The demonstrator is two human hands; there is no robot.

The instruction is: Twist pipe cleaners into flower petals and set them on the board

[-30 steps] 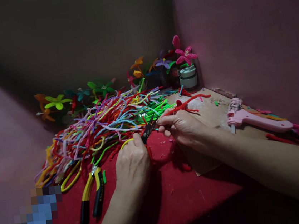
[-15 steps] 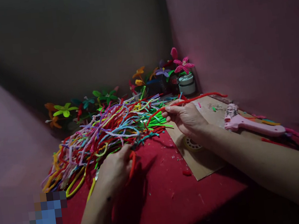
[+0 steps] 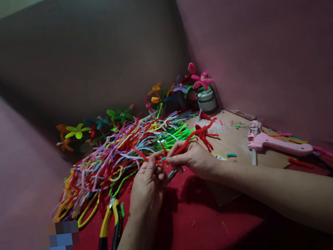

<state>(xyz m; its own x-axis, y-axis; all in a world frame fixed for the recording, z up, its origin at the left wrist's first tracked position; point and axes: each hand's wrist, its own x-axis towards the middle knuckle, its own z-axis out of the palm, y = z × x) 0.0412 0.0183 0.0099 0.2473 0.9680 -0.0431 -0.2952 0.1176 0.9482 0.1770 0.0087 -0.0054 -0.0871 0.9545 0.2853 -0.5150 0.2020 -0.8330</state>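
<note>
A red pipe cleaner (image 3: 183, 146) runs between my two hands above the red cloth. My left hand (image 3: 147, 183) is closed, pinching it near one end, which sticks up past the thumb. A dark metal tip (image 3: 171, 175) shows beside the left fingers; the rest of that tool is hidden. Thumb and fingers of my right hand (image 3: 196, 157) are closed on the pipe cleaner a little to the right, and its free end points up and right. Behind the hands lies a heap of many-coloured pipe cleaners (image 3: 120, 144), with a bundle of green ones at its right side.
Yellow-black pliers (image 3: 105, 232) lie at the left front. On a board (image 3: 245, 132) at right are a pink glue gun (image 3: 279, 142), bent red pieces (image 3: 204, 136) and scraps. Pipe-cleaner flowers (image 3: 78, 131) line the back, near a pale jar (image 3: 206, 100). Red cloth (image 3: 202, 225) covers the table.
My hands have come together, the left moving up and right, the right moving left and down. The left now pinches the red pipe cleaner too. The pliers show more fully.
</note>
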